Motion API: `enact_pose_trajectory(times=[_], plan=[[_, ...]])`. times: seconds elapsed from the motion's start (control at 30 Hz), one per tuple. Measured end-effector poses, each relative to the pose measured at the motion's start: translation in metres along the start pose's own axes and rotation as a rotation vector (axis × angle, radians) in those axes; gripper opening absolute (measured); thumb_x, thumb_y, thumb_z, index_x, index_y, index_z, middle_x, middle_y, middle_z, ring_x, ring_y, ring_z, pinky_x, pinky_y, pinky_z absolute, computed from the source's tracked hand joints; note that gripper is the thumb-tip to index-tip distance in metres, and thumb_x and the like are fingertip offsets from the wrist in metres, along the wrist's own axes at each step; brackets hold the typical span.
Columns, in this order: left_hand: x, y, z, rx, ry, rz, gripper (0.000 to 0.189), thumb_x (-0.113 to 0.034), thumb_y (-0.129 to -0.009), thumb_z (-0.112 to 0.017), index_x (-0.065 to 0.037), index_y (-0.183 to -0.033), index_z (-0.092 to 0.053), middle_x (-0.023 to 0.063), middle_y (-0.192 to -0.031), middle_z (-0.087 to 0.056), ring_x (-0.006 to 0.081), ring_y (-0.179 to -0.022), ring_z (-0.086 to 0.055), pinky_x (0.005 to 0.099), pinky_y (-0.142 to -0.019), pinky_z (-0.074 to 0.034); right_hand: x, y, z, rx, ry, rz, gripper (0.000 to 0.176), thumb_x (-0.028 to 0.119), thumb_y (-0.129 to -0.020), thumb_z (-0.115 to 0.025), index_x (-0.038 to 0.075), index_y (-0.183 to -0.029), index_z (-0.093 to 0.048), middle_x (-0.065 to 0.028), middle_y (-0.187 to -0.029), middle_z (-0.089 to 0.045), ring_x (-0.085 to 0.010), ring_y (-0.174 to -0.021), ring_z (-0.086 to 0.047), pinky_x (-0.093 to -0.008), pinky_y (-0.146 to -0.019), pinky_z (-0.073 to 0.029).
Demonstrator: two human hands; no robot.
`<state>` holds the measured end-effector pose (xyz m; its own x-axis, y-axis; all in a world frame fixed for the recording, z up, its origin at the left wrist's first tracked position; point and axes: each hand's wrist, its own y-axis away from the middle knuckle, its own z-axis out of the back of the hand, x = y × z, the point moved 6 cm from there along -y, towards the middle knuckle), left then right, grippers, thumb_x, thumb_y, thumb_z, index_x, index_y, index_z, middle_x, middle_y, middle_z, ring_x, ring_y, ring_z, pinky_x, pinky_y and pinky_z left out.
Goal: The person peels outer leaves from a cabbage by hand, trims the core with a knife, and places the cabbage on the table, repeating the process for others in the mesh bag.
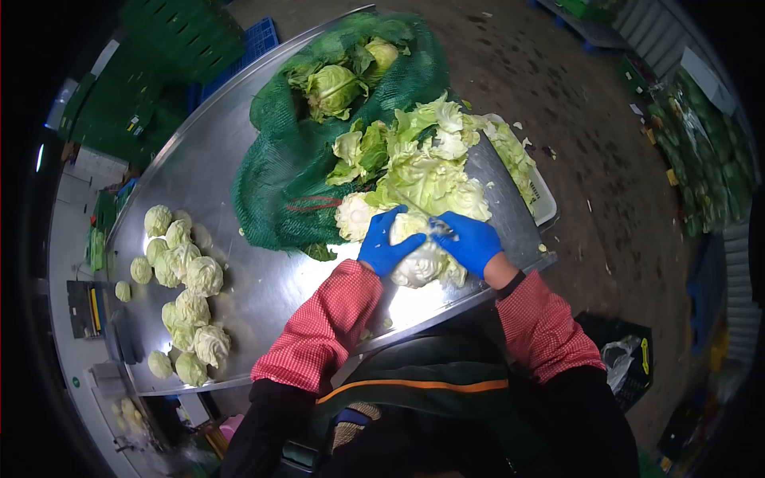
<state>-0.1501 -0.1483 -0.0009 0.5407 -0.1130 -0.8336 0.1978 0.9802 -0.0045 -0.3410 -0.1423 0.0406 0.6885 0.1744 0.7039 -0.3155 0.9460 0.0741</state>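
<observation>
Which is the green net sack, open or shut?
Open: the green net sack lies slack, with cabbage heads and loose leaves bare at its mouth.

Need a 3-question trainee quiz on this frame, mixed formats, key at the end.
1. True or false: the left hand and the right hand, both in blue gloves, touch the same cabbage.
2. Where does the green net sack lie? A) on the floor B) on the steel table, beyond the hands C) in a blue crate
3. Fill in: the trimmed cabbages sit grouped on the person's ____ side of the table.
Key: 1 true; 2 B; 3 left.
</observation>
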Motion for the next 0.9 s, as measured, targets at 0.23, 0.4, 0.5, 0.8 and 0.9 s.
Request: enact_pose_trajectory(times=[0.23, 0.4, 0.5, 0.8, 0.9], plan=[[0.024, 0.008, 0.005, -0.128, 0.247, 0.135, 0.065, -0.036, -0.077, -0.077, -0.007, -0.130, -0.054, 0.0190, -0.123, -0.054, 0.0305, -0.118, -0.052, 0.0389, -0.101, -0.040, -0.088, 0.005, 0.010, -0.099, 0.196, -0.413, 0.037, 0.034, -0.087, -0.063, 0.014, -0.117, -0.056, -0.0142, -0.096, -0.068, -0.0341, -0.086, -0.066, -0.0419, -0.072, -0.052], [0.040, 0.027, 0.017, -0.324, 0.501, 0.536, 0.055, -0.037, -0.086, -0.069, -0.001, -0.125, -0.056, 0.0153, -0.114, -0.062, 0.0215, -0.101, -0.061, 0.0316, -0.092, -0.047, -0.019, 0.020, 0.028, -0.310, 0.053, -0.117, 0.065, 0.047, -0.083, -0.066, 0.019, -0.138, -0.046, -0.0147, -0.102, -0.066, -0.0313, -0.084, -0.066, -0.0392, -0.072, -0.052], [0.014, 0.033, 0.016, -0.333, 1.025, 0.728, 0.063, -0.035, -0.087, -0.068, -0.004, -0.136, -0.045, 0.0167, -0.124, -0.056, 0.0268, -0.111, -0.057, 0.0343, -0.088, -0.052, 0.032, 0.023, 0.016, 0.111, -0.149, -0.195, 0.085, 0.057, -0.078, -0.068, 0.016, -0.145, -0.035, -0.0183, -0.112, -0.063, -0.0324, -0.092, -0.066, -0.0384, -0.079, -0.052], [0.007, 0.044, 0.004, -0.016, 0.257, 0.476, 0.103, -0.039, -0.063, -0.087, -0.003, -0.141, -0.031, 0.0205, -0.125, -0.043, 0.0296, -0.113, -0.052, 0.0389, -0.090, -0.048, -0.033, -0.019, -0.005, 0.118, -0.345, -0.118, 0.082, 0.051, -0.081, -0.069, 0.014, -0.146, -0.035, -0.0169, -0.138, -0.050, -0.0315, -0.125, -0.051, -0.0361, -0.102, -0.041], [-0.046, 0.025, 0.042, 0.002, -0.317, 0.172, 0.108, -0.041, -0.053, -0.088, -0.011, -0.143, -0.036, 0.0249, -0.135, -0.040, 0.0410, -0.123, -0.045, 0.0453, -0.101, -0.042, -0.040, -0.019, -0.010, 0.117, -0.420, -0.033, 0.079, 0.047, -0.082, -0.070, 0.014, -0.146, -0.036, -0.0147, -0.139, -0.050, -0.0291, -0.127, -0.049, -0.0346, -0.103, -0.039]])
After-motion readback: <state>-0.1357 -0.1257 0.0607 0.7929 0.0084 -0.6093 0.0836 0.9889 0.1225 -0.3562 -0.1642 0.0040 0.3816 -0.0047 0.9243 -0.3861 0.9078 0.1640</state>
